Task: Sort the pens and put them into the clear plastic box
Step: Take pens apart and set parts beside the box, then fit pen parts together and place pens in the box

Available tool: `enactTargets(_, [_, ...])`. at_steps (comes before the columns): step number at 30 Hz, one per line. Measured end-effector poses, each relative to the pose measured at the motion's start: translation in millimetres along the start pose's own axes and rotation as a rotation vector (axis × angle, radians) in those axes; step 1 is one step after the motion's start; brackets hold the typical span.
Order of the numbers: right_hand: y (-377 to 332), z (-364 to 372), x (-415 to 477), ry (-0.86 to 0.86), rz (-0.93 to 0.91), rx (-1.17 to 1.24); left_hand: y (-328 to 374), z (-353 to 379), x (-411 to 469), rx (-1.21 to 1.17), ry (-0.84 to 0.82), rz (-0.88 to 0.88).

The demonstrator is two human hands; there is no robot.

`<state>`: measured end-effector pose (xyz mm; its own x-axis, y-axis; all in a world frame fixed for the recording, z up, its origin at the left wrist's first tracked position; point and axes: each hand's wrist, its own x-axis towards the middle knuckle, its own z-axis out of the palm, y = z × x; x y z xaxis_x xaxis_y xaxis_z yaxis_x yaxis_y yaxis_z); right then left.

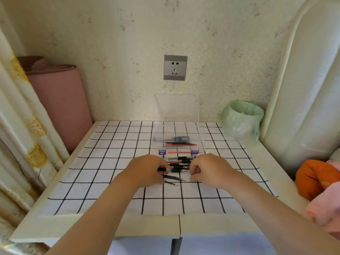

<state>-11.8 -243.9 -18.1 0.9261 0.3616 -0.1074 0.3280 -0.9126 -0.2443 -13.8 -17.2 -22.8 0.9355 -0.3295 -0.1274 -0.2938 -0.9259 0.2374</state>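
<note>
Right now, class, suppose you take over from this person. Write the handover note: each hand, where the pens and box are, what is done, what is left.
Left hand: grips the left end of a black pen.
Right hand: fingers curled at that pen's right end; grip unclear.
Pile of pens: on the checked cloth between the hands, in front of the clear plastic box, whose lid is open.
Done: a blue pen and thin refills lie in the box.
Left: the pile, the loose refills and a red refill at the box's front.
</note>
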Motion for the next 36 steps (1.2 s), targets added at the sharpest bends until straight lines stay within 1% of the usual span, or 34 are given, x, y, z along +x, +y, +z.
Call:
enactTargets(4, [1.6,0.5,2.4,-0.054,0.007,0.015,2.3,4.6,5.8,0.0,0.024,0.003])
enactTargets(9, [3.4,-2.1,4.9,-0.056,0.017,0.0,-0.1,5.2,11.0,-0.011,0.063,0.002])
enactTargets(11, [3.5,-5.1,6.1,-0.047,0.025,-0.001,0.7,3.4,12.6,-0.03,0.108,0.007])
enactTargets(13, [4.3,-9.9,10.0,-0.004,0.04,0.051,-0.5,1.5,14.7,-0.039,0.217,-0.025])
enactTargets(16, [8.8,-19.6,22.0,0.147,0.084,0.185,-8.6,0.0,19.6,-0.047,0.378,-0.062])
enactTargets(19, [12.3,-26.5,40.5,0.268,0.086,0.173,-16.2,-0.9,23.1,-0.022,0.424,-0.067])
enactTargets(21, [12.4,-28.3,55.3,0.289,0.058,0.14,-18.7,0.5,25.7,0.003,0.438,-0.074])
enactTargets(24, [9.3,-32.2,81.2,0.244,0.013,0.085,-20.4,4.2,29.3,0.008,0.392,-0.094])
enactTargets(27, [3.3,-37.9,107.3,0.097,-0.025,-0.018,-21.9,7.5,32.4,-0.029,0.355,-0.118])
enactTargets(30, [-4.6,-39.3,126.2,-0.037,-0.043,-0.206,-22.8,8.6,35.9,-0.039,0.365,-0.125])
enactTargets(36, [-7.3,-31.2,142.8,-0.11,-0.026,-0.441,-25.3,8.7,35.4,-0.065,0.36,-0.113])
